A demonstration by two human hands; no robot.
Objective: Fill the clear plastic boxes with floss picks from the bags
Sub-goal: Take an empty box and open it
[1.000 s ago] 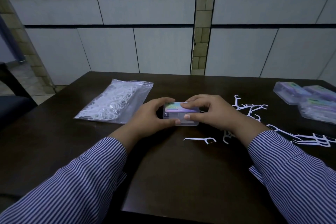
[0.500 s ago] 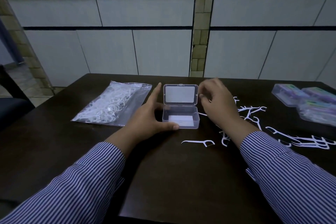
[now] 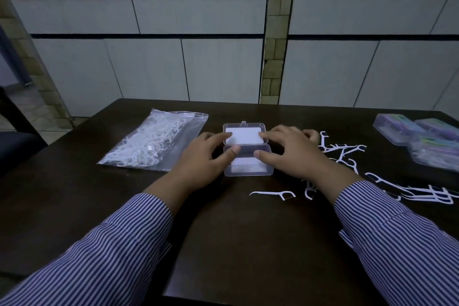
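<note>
Tabletop (image 3: 236,243), dark wood. Toward far left corner: zip bag (image 3: 156,141) of white floss picks, lying flat. Along right edge: loose floss picks (image 3: 345,154) scattered; single pick (image 3: 273,194) nearer front edge; filled boxes (image 3: 422,139) with coloured labels near far right corner, writing too blurred to read. Centre: clear plastic box (image 3: 247,156), lid hinged open toward far edge, white card inside. Left hand (image 3: 203,156) and right hand (image 3: 293,149) flank box, grip spread, fingertips touching lid and base rims.
</note>
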